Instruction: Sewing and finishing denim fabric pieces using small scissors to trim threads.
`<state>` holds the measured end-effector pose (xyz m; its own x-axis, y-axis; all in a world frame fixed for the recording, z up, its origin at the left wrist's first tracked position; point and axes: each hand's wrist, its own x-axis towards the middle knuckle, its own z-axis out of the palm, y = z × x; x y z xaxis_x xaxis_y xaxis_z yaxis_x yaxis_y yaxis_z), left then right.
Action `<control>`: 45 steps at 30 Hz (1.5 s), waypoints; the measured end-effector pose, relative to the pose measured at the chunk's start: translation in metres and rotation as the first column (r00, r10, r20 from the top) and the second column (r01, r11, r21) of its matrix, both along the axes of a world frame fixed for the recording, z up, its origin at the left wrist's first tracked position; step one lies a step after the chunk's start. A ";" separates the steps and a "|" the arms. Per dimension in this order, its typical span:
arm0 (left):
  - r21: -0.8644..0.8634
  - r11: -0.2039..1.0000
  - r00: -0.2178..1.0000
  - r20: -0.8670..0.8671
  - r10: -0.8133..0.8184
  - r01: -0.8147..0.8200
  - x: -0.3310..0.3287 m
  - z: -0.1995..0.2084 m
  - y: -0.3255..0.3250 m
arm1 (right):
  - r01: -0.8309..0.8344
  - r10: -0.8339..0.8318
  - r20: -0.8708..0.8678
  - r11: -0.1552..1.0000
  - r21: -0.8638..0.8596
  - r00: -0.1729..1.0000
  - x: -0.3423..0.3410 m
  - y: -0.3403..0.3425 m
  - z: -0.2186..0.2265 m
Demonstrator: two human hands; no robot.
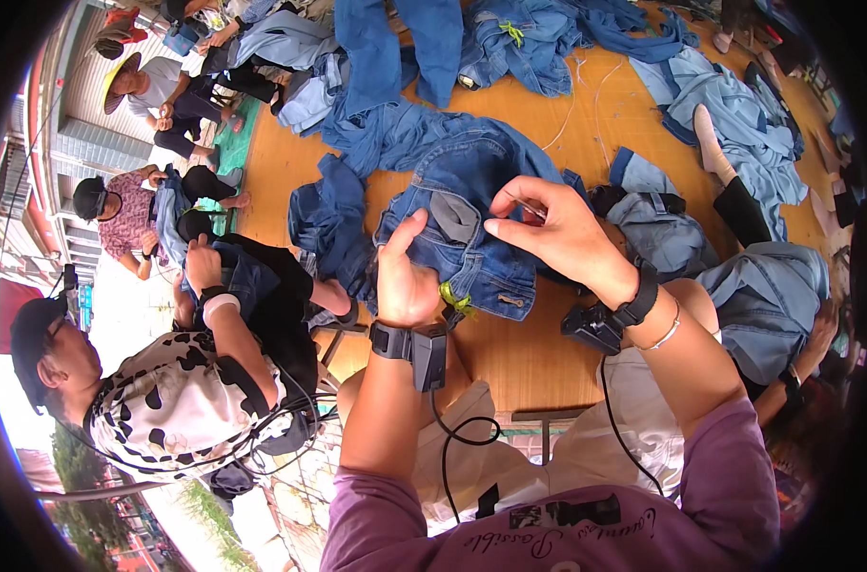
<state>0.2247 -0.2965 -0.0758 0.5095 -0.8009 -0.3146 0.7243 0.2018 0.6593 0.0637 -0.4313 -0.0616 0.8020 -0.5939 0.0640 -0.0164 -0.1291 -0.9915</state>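
Observation:
Dark blue jeans (452, 181) are bunched up in front of me, with the waistband opening and a grey pocket lining (455, 217) showing. My left hand (407, 281) grips their left edge, thumb on top and fingers partly hidden by the cloth. Over the right side of the jeans, my right hand (552, 229) is closed, thumb and fingers pinched round a thin metal tool (527, 207). Most of that tool is hidden in the hand, so its kind is unclear. A yellow-green tie (455, 300) hangs at the lower edge of the jeans.
More denim garments (328, 214) lie to the left and along the far side of the wooden table (595, 110). Light blue denim (738, 133) is heaped at the right. A person in a spotted shirt (181, 400) sits close on my left; others work beyond. Cables hang from my wrist devices (429, 357).

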 end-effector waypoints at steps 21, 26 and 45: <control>0.063 0.998 0.922 0.386 -0.013 -0.012 -0.022 0.012 -0.007 | 0.067 -0.067 -0.008 0.997 0.037 0.998 0.016 0.009 -0.009; 0.022 1.000 0.882 0.472 0.001 -0.013 -0.026 0.002 -0.014 | 0.164 -0.159 0.046 0.976 -0.144 0.986 0.015 0.024 0.001; 0.182 0.983 0.976 0.212 -0.049 0.010 0.001 0.014 -0.005 | 0.104 -0.087 0.057 0.769 -0.630 0.995 0.018 0.042 -0.010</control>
<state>0.2254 -0.3014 -0.0618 0.5575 -0.7573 -0.3401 0.5659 0.0470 0.8231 0.0819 -0.3890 -0.0713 0.7366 -0.4862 0.4700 -0.0404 -0.7255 -0.6871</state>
